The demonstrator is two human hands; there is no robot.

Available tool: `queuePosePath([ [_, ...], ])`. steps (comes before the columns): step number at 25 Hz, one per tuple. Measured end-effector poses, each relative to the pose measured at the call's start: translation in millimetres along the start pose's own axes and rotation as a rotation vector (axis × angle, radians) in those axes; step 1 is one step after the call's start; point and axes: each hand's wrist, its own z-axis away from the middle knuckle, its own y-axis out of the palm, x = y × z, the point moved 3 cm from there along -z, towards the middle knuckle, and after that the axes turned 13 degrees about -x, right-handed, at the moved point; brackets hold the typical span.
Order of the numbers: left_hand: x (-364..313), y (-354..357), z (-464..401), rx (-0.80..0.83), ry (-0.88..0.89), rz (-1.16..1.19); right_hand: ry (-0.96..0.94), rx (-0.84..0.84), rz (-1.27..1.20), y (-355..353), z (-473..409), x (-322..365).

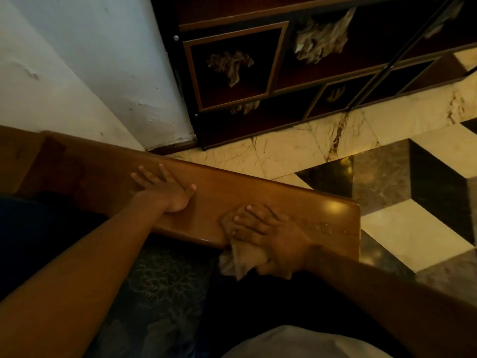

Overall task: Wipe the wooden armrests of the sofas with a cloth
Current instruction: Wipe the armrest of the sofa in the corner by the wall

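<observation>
Armrest [206, 202]: wooden, glossy, running from the wall to its rounded end.
Cloth [240, 257]: on the armrest's near edge, close to that end, partly hanging off.
Right hand [268, 236]: fingers spread, pressing the cloth down.
Left hand [165, 187]: flat and spread on the armrest, beside the cloth toward the wall.

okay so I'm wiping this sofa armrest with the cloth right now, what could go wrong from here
The right hand presses the cloth near the armrest's inner edge, and much of the cloth hangs off; it might slip down onto the cushion. A wet streak shows near the rounded end, which could dry into marks if missed. The left hand rests flat on the wood and may leave prints.
</observation>
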Motion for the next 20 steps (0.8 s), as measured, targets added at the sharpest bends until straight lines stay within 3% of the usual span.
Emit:
queuePosePath([
  [2, -35, 11, 14, 0.047, 0.099, -0.008, 0.137, 0.034, -0.002, -21, -7, -45],
  [5, -70, 23, 24, 0.08, 0.149, -0.037, 0.676, -0.195, -0.183, -49, -48, -100],
  [6, -74, 25, 25, 0.072, 0.129, -0.053, 0.825, -0.198, -0.297, -51, -58, -116],
  [9, -75, 25, 26, 0.05, 0.088, -0.069, 1.064, -0.076, -0.603, -45, -52, -148],
  [11, -73, 27, 26, 0.039, 0.078, -0.033, 1.143, -0.097, -0.559, -47, -25, -155],
  [14, -70, 32, 23, 0.034, 0.104, -0.022, 1.142, -0.36, -0.282, -42, 17, -139],
  [16, -69, 32, 22, 0.044, 0.109, -0.008, 1.011, -0.56, -0.081, -29, 33, -104],
  [18, -71, 29, 22, 0.053, 0.118, -0.025, 0.83, -0.597, 0.014, -10, 32, -48],
  [20, -72, 25, 21, 0.062, 0.133, -0.07, 0.533, -0.485, -0.013, 9, 11, 0],
])
